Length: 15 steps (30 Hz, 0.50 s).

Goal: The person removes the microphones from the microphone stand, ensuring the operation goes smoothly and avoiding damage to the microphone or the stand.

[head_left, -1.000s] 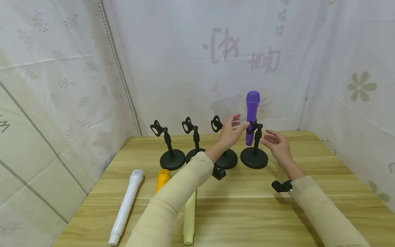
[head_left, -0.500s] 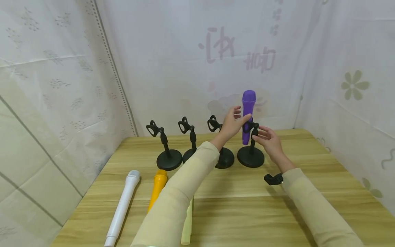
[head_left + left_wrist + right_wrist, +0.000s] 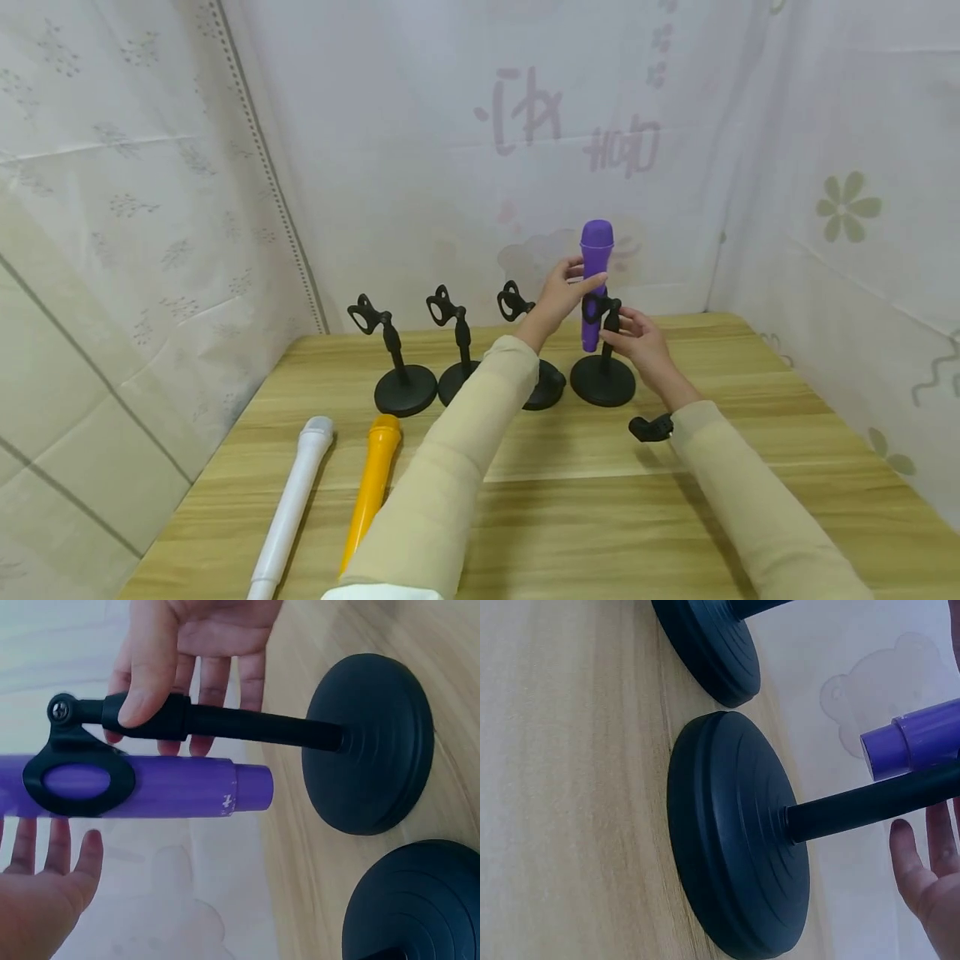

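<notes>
A purple microphone (image 3: 597,237) stands upright in the clip of the rightmost black microphone stand (image 3: 602,382). My left hand (image 3: 557,302) holds the microphone just above the clip, thumb across its front and fingers reaching behind. In the left wrist view, those fingers (image 3: 58,859) go up to the barrel's edge, and the thumb is out of frame. My right hand (image 3: 647,350) grips the stand's post from the right. Its thumb (image 3: 146,694) presses on the collar below the clip joint, with the fingers behind the post. The microphone's lower end (image 3: 889,752) hangs free beside the post.
Three more black stands with vacant clips (image 3: 365,315) line up to the left; the nearest one's base (image 3: 545,387) is partly behind my left arm. A white microphone (image 3: 294,500) and an orange microphone (image 3: 372,483) lie at the table's (image 3: 570,517) front left. Curtains surround it.
My right hand has moved left from beside the stand onto its post. The left hand has risen slightly and its thumb now crosses the microphone. My view has shifted a little.
</notes>
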### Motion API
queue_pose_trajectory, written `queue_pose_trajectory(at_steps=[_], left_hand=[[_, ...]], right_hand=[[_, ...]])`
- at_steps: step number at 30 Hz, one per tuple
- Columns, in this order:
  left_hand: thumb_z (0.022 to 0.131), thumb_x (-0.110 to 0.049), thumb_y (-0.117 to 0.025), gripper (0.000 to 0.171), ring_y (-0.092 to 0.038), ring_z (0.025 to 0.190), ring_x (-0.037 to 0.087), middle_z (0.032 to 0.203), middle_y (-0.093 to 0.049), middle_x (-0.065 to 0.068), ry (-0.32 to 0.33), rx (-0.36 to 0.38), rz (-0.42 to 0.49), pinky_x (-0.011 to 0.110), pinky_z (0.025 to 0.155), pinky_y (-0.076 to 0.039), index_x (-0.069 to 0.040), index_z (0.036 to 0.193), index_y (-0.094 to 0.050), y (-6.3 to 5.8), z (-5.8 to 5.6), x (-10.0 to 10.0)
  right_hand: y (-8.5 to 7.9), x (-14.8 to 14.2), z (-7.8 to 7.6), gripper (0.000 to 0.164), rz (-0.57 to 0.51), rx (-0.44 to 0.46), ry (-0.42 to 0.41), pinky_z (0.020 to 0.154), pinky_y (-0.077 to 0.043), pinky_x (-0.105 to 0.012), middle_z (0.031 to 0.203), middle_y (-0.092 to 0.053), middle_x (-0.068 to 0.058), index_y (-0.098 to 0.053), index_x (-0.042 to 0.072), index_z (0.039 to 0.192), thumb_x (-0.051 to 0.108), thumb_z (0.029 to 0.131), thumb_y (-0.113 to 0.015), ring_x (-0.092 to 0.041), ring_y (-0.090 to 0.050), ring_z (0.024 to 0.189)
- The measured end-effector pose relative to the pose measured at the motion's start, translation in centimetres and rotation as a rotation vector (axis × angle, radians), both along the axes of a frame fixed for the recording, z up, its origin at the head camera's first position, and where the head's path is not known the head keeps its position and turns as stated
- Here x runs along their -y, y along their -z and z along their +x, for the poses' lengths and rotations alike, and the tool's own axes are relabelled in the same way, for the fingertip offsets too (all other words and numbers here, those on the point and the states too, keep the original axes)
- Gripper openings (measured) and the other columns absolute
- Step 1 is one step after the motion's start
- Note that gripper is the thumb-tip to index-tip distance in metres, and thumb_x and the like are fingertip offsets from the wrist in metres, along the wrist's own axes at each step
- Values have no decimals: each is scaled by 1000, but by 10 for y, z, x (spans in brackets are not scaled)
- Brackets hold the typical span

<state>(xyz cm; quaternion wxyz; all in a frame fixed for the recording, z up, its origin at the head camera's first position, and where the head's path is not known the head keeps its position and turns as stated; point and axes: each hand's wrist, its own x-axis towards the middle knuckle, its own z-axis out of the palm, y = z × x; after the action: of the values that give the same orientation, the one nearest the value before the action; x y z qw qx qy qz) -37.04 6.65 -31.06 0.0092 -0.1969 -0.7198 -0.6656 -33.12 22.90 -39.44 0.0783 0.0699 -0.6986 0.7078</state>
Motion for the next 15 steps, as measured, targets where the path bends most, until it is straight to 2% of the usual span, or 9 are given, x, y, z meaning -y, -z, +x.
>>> queue_pose_trajectory(at_steps=[6,15], left_hand=[[75,-35,-70,59,-54,97,14,114,-50,0,89,98,78,34,79,-46,-17,124,-42,0,-7,2],[80,-27,-66,50,-54,96,13,111,-53,-1,144,119,87,36,80,-46,-15,123,-45,-3,-8,1]], right_hand=[[0,3,-2,62,-42,35,-33,89,-39,-45,123,-44,-16,-38,10,130,17,77,-69,-17,-56,95],[0,1,-2,49,-109,38,-44,90,-35,-50,112,-52,-9,-45,13,121,13,78,-67,-17,-58,90]])
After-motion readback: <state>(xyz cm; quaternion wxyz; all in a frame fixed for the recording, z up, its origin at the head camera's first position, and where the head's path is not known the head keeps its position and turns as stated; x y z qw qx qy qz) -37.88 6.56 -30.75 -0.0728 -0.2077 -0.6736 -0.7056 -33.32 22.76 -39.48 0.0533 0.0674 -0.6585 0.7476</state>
